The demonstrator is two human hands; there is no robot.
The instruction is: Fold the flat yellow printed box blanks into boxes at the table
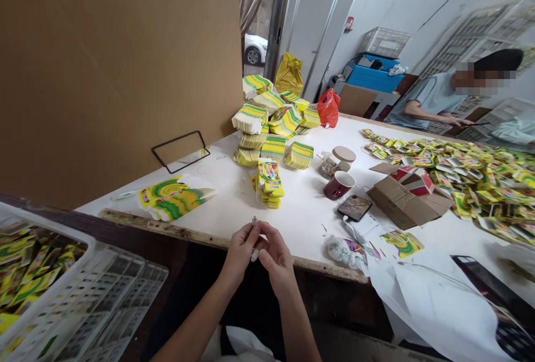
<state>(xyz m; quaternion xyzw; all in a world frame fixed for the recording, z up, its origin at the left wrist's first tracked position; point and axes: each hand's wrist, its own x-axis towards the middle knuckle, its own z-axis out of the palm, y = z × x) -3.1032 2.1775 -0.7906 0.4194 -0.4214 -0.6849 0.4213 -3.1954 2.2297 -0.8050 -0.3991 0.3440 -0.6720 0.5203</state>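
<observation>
My left hand (240, 248) and my right hand (276, 255) are together just over the table's front edge, fingers curled in and touching. A small white piece (254, 255) shows between them, low down; whether it is held or wrapped on a finger I cannot tell. Another pale bit (254, 220) shows at the top fingertips. Beyond the hands stands a short stack of flat yellow-green cartons (271, 178), the top one printed with a colourful picture. Left of the hands, a yellow-green printed sheet or fanned cartons (173, 197) lies on the table (228, 184).
Bundles of flat cartons (273, 147) are piled behind. At right are a dark red mug (336, 186), a jar (328, 168), a phone (354, 207), a cardboard box (401, 200) and many loose cartons (472, 184). A white crate (83, 295) stands lower left. A person (430, 100) works across the table.
</observation>
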